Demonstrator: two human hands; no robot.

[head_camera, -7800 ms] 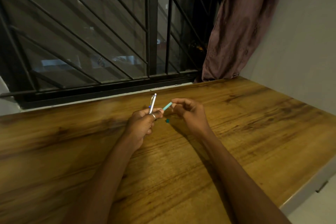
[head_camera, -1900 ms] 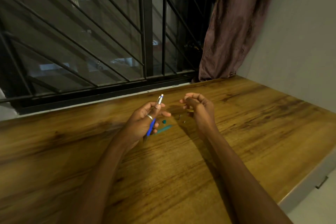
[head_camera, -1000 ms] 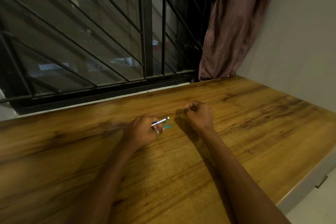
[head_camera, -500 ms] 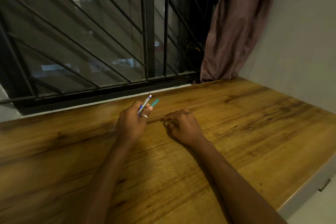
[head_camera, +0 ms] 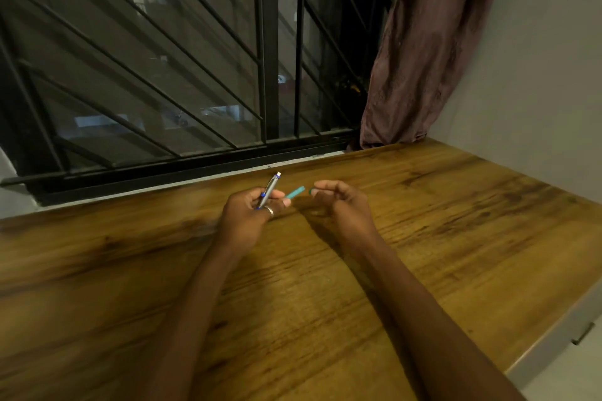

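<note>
My left hand (head_camera: 249, 212) is raised over the wooden table (head_camera: 456, 221) and holds two things. One is a silver pen (head_camera: 271, 187) with blue trim, pointing up and away. The other is a short teal tube (head_camera: 294, 193), pinched at its near end and sticking out to the right. A ring sits on one left finger. My right hand (head_camera: 338, 202) hovers just to the right, fingers curled, and pinches a tiny dark-green piece (head_camera: 311, 191) at its fingertips. That piece is a small gap away from the free end of the teal tube.
A barred window (head_camera: 267, 42) with a black frame runs along the table's far edge. A brownish curtain (head_camera: 423, 49) hangs at the back right, against a grey wall (head_camera: 537, 58). The table's front right edge (head_camera: 553, 338) drops off to a pale surface.
Half a second ago my right hand lay on the table; it has lifted with the small green piece pinched. My left hand still holds the pen and teal tube, now facing the right hand.
</note>
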